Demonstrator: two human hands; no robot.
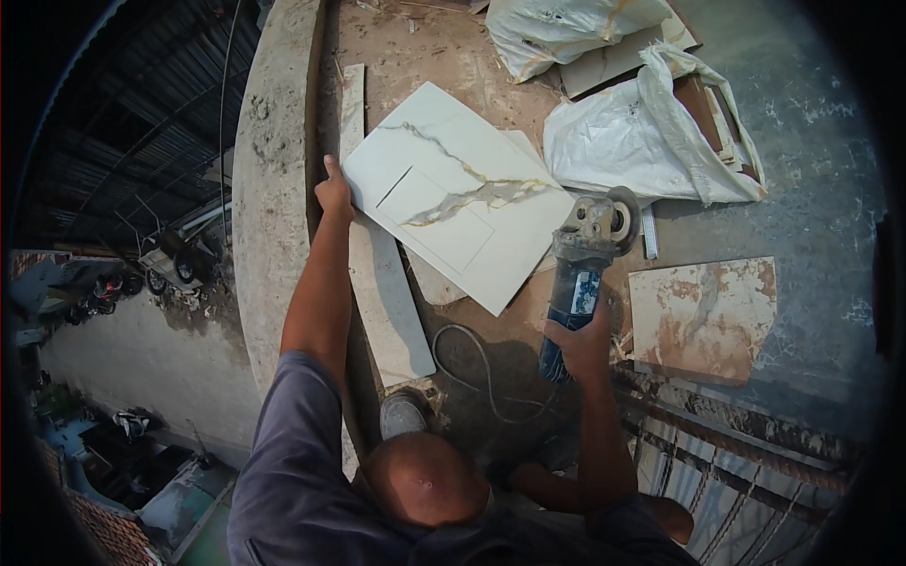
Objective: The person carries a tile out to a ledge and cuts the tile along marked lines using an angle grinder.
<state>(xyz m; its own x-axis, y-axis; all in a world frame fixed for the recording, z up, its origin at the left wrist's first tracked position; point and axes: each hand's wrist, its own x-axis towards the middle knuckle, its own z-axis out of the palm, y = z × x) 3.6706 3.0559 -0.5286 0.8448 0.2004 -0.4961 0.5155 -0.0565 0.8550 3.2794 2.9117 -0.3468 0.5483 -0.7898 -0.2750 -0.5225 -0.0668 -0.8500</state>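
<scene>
My left hand (335, 189) grips the left corner of a white marble-patterned tile (444, 151), with thumb raised at its edge. The tile bears a drawn rectangle with a dark slit along one side. My right hand (580, 344) is closed on the handle of a blue angle grinder (580, 255), whose disc faces up and right beside the tile's right corner. Under and beside the tile lie a long pale strip (392, 330) and another light piece (439, 278). A grey cord (472, 368) loops on the ground below the grinder.
Two white sacks (599, 141), the nearer holding brown boards, lie at the upper right, a stained tile (698, 321) at the right. A concrete ledge (269, 189) borders a drop to a lane with a cart (175, 259) on the left. Rusty rebar (717, 443) crosses the lower right.
</scene>
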